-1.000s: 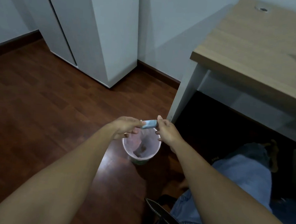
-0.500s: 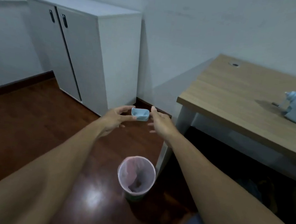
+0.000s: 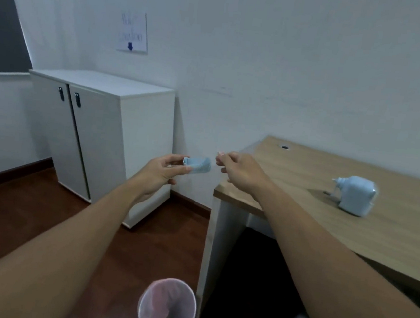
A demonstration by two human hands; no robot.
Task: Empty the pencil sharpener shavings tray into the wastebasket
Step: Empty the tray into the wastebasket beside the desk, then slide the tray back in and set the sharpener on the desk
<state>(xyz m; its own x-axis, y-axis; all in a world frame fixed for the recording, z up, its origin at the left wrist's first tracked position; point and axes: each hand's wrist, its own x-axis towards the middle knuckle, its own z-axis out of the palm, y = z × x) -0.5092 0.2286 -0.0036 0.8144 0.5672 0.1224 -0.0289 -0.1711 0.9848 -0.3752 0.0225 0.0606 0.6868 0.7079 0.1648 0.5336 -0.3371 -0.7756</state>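
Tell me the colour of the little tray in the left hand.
Pale blue, like the sharpener on the desk; the tray shows in the head view.

Pale blue tray (image 3: 196, 165), seemingly empty, in left hand (image 3: 161, 171)

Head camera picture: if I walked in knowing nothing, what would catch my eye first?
Probably the two bare arms reaching forward, with the left hand pinching a small pale blue tray at mid-picture and the right hand open just beside it, not touching. Next, the matching pale blue pencil sharpener standing on the wooden desk at right. Last, the pink-lined wastebasket on the dark floor at the bottom edge.
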